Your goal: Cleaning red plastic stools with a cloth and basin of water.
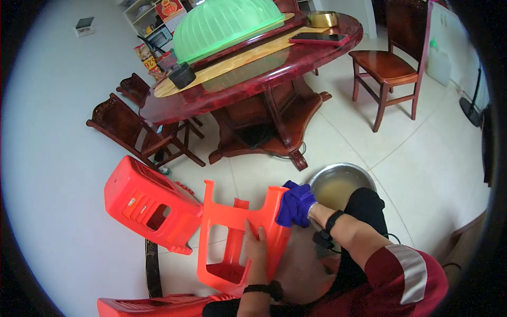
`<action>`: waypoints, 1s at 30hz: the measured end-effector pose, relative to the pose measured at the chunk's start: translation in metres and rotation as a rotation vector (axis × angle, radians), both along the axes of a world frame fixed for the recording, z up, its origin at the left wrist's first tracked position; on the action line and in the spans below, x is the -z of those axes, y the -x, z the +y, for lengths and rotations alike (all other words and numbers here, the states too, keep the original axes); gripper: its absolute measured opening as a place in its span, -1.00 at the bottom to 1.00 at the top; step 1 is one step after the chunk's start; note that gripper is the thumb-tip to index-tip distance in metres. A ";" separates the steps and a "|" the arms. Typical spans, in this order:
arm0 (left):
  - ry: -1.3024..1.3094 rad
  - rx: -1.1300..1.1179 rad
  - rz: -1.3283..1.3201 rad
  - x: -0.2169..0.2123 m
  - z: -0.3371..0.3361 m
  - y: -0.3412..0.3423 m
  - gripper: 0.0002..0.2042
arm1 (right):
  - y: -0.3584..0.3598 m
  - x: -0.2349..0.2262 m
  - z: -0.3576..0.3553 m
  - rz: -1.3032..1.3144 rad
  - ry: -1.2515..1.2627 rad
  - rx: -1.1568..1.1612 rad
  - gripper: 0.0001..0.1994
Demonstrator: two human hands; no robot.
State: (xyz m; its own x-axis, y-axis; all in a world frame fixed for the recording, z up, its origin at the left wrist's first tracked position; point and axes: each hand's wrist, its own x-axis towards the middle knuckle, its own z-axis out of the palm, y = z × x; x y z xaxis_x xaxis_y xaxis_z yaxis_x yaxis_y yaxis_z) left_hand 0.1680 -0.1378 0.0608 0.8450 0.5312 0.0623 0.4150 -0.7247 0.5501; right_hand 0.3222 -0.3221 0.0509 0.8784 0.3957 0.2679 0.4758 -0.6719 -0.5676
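Note:
A red plastic stool (227, 214) lies tipped in front of me, its legs pointing away and its hollow inside showing. My left hand (256, 244) grips it at the edge of a side opening, thumb and fingers partly visible. My right hand (308, 210) is mostly hidden by a purple-blue cloth (293, 205), which it presses around the end of the stool's right leg. Just beyond that hand, a metal basin (316, 177) of cloudy water stands on the floor.
Another red stool (140, 198) lies tipped at left against the held one; more red plastic (142, 306) shows at the lower left. Ahead stands a round dark-red table (237, 87) bearing a green mesh food cover (227, 29). Wooden chairs stand left and right (383, 66).

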 end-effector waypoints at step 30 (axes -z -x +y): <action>-0.116 -0.063 0.079 -0.006 -0.004 -0.011 -0.37 | 0.015 -0.021 0.028 0.191 0.356 0.069 -0.42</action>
